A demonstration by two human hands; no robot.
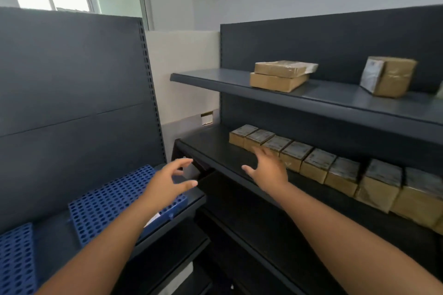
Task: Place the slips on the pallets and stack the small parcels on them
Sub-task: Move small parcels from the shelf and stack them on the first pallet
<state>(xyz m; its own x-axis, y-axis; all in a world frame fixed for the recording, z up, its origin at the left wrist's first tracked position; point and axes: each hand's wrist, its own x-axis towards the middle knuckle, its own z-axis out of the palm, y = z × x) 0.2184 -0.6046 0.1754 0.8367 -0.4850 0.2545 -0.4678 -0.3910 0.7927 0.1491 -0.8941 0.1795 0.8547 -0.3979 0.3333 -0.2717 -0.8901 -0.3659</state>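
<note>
A row of several small brown parcels [318, 165] with grey labels on top lines the middle shelf [215, 148] on the right. My right hand [268, 166] hovers open over the shelf, fingers spread, close to the third parcel from the left. My left hand [167, 182] is open too, fingers curled, above the right end of a blue perforated pallet [107, 201] on the left shelf. A white slip [153, 219] lies on that pallet, partly hidden by my left forearm. A second blue pallet [15, 261] sits at the far left.
The upper right shelf [215, 79] carries two flat stacked boxes [279, 75] and a taller taped box [388, 76]. Dark back panels stand behind both shelving units. A pale wall and a window lie beyond. Lower dark shelves sit below my arms.
</note>
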